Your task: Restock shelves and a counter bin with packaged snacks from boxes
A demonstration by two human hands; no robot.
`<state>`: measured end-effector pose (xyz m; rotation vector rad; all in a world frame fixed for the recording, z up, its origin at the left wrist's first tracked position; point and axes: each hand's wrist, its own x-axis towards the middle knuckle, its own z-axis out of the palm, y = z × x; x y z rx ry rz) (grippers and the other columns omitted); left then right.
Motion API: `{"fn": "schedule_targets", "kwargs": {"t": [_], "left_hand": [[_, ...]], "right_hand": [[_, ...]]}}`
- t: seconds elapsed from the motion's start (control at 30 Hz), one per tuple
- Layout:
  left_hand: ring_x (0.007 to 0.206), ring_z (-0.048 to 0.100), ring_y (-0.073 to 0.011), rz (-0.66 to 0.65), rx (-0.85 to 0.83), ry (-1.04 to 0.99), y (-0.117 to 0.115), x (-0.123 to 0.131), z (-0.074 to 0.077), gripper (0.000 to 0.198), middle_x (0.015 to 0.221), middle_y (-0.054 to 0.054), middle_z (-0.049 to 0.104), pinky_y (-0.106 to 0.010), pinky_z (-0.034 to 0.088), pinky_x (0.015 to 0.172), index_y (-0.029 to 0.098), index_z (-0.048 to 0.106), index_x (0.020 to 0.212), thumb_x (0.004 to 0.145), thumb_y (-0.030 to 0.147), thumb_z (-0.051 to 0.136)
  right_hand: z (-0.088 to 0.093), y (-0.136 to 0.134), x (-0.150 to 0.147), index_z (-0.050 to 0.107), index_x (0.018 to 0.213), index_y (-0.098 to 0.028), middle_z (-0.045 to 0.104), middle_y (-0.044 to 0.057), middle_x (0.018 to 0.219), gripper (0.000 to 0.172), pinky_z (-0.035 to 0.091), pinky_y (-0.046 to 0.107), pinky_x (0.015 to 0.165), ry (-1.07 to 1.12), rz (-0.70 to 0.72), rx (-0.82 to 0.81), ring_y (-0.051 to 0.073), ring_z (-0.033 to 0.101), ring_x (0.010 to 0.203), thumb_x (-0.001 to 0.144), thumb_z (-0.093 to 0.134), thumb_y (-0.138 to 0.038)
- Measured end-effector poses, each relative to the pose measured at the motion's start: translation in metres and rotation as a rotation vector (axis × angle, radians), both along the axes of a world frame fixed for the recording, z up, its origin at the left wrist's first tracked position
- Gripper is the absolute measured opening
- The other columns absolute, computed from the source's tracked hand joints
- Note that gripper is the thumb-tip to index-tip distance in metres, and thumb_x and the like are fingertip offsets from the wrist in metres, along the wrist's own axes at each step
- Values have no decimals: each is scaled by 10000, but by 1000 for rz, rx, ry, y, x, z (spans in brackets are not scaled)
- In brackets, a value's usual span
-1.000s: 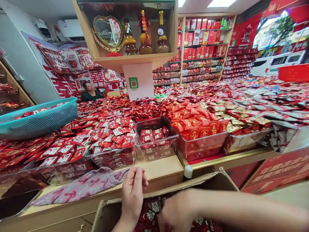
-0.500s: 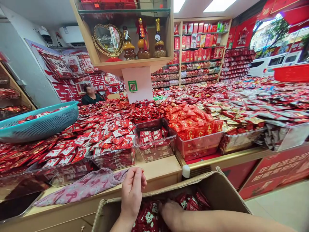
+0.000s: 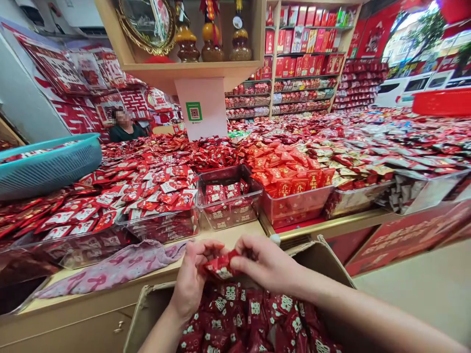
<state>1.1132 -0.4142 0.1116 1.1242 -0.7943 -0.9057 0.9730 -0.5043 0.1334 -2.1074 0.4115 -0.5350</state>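
Note:
Above the open cardboard box (image 3: 150, 299), a small red packet (image 3: 222, 267) with white print is held between both hands. My right hand (image 3: 264, 261) pinches its right end with thumb and fingers. My left hand (image 3: 193, 277) curls round the packet's left side, its fingers partly hidden behind it. Below them, dark red packets (image 3: 253, 314) with white double-happiness characters lie loose in the box. Just beyond the hands, a clear plastic bin (image 3: 230, 211) on the counter holds similar red packets, stacked low inside.
Several clear bins heaped with packets line the counter, including a bright red heap (image 3: 290, 171). A pink patterned cloth (image 3: 117, 269) lies along the counter edge. A blue basket (image 3: 51, 164) stands at left. A shelf cabinet (image 3: 191, 71) overhangs the counter. A person (image 3: 127, 130) is behind.
My right hand has come up out of the box with a red packet and met my left hand. The view has tilted downward, showing more of the box's packets.

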Motion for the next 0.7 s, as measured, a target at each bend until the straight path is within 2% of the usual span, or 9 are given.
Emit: {"fn": "schedule_targets", "kwargs": {"t": [0.13, 0.2, 0.33, 0.47, 0.57, 0.7], "left_hand": [[611, 443, -111, 238, 40, -382, -6, -7, -8, 302, 621, 26, 502, -209, 371, 587, 169, 555, 660, 782, 437, 486], [566, 389, -97, 296, 65, -478, -10, -7, -11, 282, 574, 45, 436, -202, 343, 552, 173, 505, 606, 784, 392, 503], [541, 380, -94, 334, 91, -538, -10, -8, -10, 287, 563, 45, 435, -205, 344, 534, 174, 488, 583, 776, 387, 506], [530, 450, -101, 341, 112, -607, -6, -15, -6, 216, 567, 39, 508, -197, 377, 509, 176, 557, 678, 751, 378, 537], [582, 530, -117, 353, 91, -601, -5, -19, -8, 186, 614, 26, 574, -196, 422, 544, 184, 565, 758, 744, 368, 548], [582, 551, -114, 397, 80, -572, -4, -20, -13, 172, 623, 25, 590, -192, 437, 550, 192, 544, 785, 741, 358, 555]], "right_hand": [[-15, 2, 18, 391, 683, -167, 427, -30, 630, 206, 317, 205, 554, -130, -100, 65, 81, 366, 593, 830, 397, -311], [-25, 5, 25, 358, 687, -176, 389, -35, 626, 211, 305, 210, 548, -174, -140, 52, 84, 332, 582, 845, 365, -317], [-35, 11, 25, 345, 683, -181, 367, -35, 625, 233, 306, 211, 553, -231, -210, 87, 85, 312, 581, 857, 337, -336], [-34, 11, 22, 382, 679, -176, 393, -36, 603, 287, 304, 196, 529, -204, -191, 138, 78, 337, 565, 847, 358, -407], [-35, 12, 23, 390, 649, -174, 410, -31, 576, 337, 278, 192, 503, -148, -208, 48, 77, 345, 541, 844, 353, -447], [-40, 11, 25, 361, 621, -180, 389, -31, 536, 348, 225, 196, 458, -114, -285, -138, 75, 305, 481, 862, 305, -424]]}}
